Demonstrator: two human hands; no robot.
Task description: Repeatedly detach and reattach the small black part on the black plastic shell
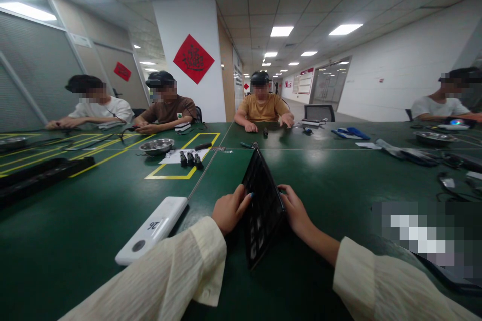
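Observation:
Above the near side of the green table, a thin black panel (pixel 259 210) stands tilted, with its narrow edge toward me. Rows of darker patches and a few pale marks show on its face; its exact kind I cannot make out. My left hand (pixel 230 206) grips its left side, the thumb lying over the face and the other fingers mostly hidden. On the opposite side, my right hand (pixel 297 213) holds the right edge with bent fingers, partly hidden behind the panel. A white device marked 26 (pixel 153 230) lies beside my left forearm.
Yellow tape (pixel 169 177) frames paper and several black cylindrical parts (pixel 191 159) ahead left, beside a metal bowl (pixel 156 147). A long black tray (pixel 41 180) lies far left. Several people sit around the table (pixel 324 175). Gloves (pixel 408 153), cables and a blurred-out device (pixel 425 241) lie right.

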